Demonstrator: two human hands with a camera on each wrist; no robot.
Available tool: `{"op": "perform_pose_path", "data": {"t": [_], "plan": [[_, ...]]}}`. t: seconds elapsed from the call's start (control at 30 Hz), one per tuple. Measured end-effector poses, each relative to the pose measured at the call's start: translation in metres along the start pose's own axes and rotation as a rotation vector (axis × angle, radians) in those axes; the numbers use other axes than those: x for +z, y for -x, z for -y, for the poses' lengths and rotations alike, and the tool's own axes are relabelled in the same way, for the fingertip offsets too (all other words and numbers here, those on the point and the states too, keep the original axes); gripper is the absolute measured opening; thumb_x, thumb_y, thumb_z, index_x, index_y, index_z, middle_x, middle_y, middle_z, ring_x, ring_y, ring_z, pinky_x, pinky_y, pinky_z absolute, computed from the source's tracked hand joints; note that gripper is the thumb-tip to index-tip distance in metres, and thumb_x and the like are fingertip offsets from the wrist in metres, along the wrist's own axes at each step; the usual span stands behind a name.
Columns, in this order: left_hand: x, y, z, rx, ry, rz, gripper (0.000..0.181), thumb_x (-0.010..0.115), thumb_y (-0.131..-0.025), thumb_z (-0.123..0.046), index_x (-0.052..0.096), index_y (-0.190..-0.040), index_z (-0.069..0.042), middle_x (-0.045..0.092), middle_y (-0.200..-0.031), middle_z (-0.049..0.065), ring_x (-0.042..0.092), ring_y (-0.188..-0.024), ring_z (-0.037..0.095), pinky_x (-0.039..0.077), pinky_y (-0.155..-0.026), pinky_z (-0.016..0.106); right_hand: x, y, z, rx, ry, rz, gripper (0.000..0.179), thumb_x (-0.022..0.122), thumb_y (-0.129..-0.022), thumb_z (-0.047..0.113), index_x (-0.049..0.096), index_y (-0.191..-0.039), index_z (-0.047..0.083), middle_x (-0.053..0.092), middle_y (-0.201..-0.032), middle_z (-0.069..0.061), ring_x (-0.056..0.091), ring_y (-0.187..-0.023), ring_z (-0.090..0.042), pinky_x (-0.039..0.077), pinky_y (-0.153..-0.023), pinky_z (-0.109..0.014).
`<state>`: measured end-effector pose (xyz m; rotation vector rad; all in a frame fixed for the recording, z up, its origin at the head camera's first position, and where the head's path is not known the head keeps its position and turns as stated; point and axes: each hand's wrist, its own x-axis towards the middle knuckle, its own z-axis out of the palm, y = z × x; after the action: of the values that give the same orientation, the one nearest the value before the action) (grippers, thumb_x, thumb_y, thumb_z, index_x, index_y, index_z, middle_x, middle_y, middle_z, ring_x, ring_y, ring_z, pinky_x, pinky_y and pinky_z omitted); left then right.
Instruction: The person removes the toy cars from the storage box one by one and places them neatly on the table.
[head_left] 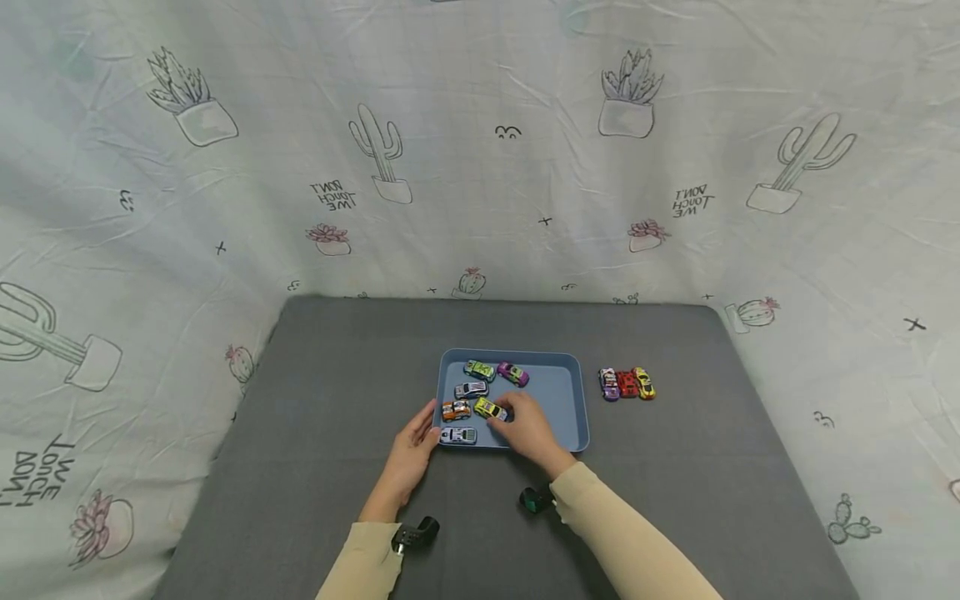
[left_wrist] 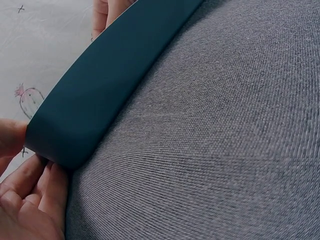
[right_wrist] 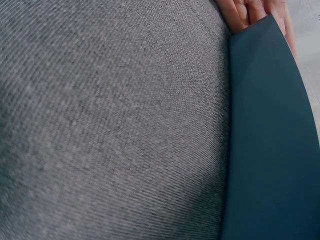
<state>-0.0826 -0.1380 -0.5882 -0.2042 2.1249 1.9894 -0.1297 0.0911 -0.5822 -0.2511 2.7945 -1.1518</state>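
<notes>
A shallow blue tray (head_left: 558, 396) lies on the grey table with several toy cars in it. My left hand (head_left: 408, 457) grips its near left corner, thumb at the rim and fingers along the outer wall; the left wrist view shows this tray wall (left_wrist: 90, 95) close up. Over the tray, my right hand (head_left: 531, 429) pinches a yellow toy car (head_left: 487, 407) between thumb and fingers. Around that car are an orange car (head_left: 455, 410), a white-and-purple car (head_left: 458, 435), a silver car (head_left: 471, 389), a green car (head_left: 479, 370) and a purple car (head_left: 513, 373). The right wrist view hides the yellow car.
Right of the tray, a purple-and-white car (head_left: 609, 384), a red car (head_left: 627, 383) and another yellow car (head_left: 644, 382) stand side by side on the grey tabletop (head_left: 360, 358). A white cactus-print cloth (head_left: 465, 167) hangs behind the table and at its sides.
</notes>
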Motion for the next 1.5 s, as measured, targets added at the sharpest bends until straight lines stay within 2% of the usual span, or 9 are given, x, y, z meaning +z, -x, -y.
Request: {"op": "perform_pose_path", "data": {"t": [0.17, 0.4, 0.7, 0.8, 0.97, 1.17, 1.5], "plan": [[0.001, -0.001, 0.0, 0.004, -0.006, -0.002, 0.049, 0.05, -0.102, -0.011, 0.041, -0.148, -0.024, 0.039, -0.15, 0.005, 0.034, -0.138, 0.02, 0.03, -0.111, 0.041, -0.001, -0.001, 0.0, 0.02, 0.009, 0.005, 0.026, 0.076, -0.085, 0.026, 0.069, -0.104, 0.01, 0.059, -0.096, 0.0, 0.054, -0.088, -0.016, 0.048, -0.079, -0.038], [0.003, -0.002, 0.0, -0.001, -0.007, -0.008, 0.049, 0.051, -0.102, -0.011, 0.041, -0.148, -0.024, 0.039, -0.15, 0.005, 0.034, -0.138, 0.02, 0.031, -0.111, 0.04, -0.006, 0.0, 0.0, 0.033, 0.011, 0.029, 0.025, 0.075, -0.085, 0.024, 0.069, -0.103, 0.009, 0.058, -0.093, -0.001, 0.052, -0.083, -0.016, 0.047, -0.073, -0.035], [0.004, -0.005, -0.001, 0.0, -0.016, -0.016, 0.05, 0.051, -0.101, -0.011, 0.04, -0.149, -0.022, 0.039, -0.151, 0.007, 0.035, -0.138, 0.022, 0.032, -0.111, 0.042, -0.02, 0.002, -0.008, 0.019, -0.006, 0.012, 0.026, 0.074, -0.086, 0.021, 0.069, -0.106, 0.007, 0.059, -0.097, -0.002, 0.054, -0.086, -0.016, 0.05, -0.077, -0.038], [0.004, -0.006, -0.001, -0.009, -0.015, -0.02, 0.05, 0.052, -0.101, -0.012, 0.04, -0.148, -0.024, 0.04, -0.15, 0.004, 0.036, -0.137, 0.02, 0.032, -0.11, 0.041, -0.029, 0.002, -0.013, 0.016, -0.019, 0.007, 0.026, 0.074, -0.087, 0.021, 0.068, -0.108, 0.007, 0.059, -0.099, -0.003, 0.056, -0.089, -0.017, 0.05, -0.08, -0.039], [0.004, -0.007, -0.003, -0.003, -0.013, -0.021, 0.051, 0.052, -0.101, -0.013, 0.039, -0.149, -0.023, 0.038, -0.151, 0.007, 0.034, -0.138, 0.023, 0.033, -0.11, 0.042, -0.047, 0.002, -0.02, 0.025, -0.012, -0.015, 0.027, 0.073, -0.087, 0.023, 0.068, -0.11, 0.009, 0.059, -0.102, -0.003, 0.057, -0.093, -0.018, 0.05, -0.083, -0.041], [0.006, -0.007, -0.005, -0.015, -0.007, -0.024, 0.051, 0.052, -0.101, -0.013, 0.038, -0.149, -0.024, 0.036, -0.152, 0.006, 0.032, -0.139, 0.022, 0.032, -0.11, 0.042, -0.072, 0.0, -0.034, 0.022, -0.015, -0.075, 0.028, 0.073, -0.088, 0.025, 0.068, -0.111, 0.011, 0.058, -0.101, -0.002, 0.056, -0.091, -0.019, 0.051, -0.078, -0.039], [0.009, -0.011, -0.007, -0.018, -0.016, -0.038, 0.051, 0.051, -0.101, -0.011, 0.039, -0.149, -0.024, 0.036, -0.152, 0.007, 0.032, -0.139, 0.024, 0.032, -0.11, 0.043, -0.115, -0.001, -0.063, 0.015, -0.032, -0.19, 0.032, 0.074, -0.087, 0.021, 0.066, -0.114, 0.005, 0.058, -0.104, -0.009, 0.054, -0.094, -0.024, 0.048, -0.08, -0.042]]}}
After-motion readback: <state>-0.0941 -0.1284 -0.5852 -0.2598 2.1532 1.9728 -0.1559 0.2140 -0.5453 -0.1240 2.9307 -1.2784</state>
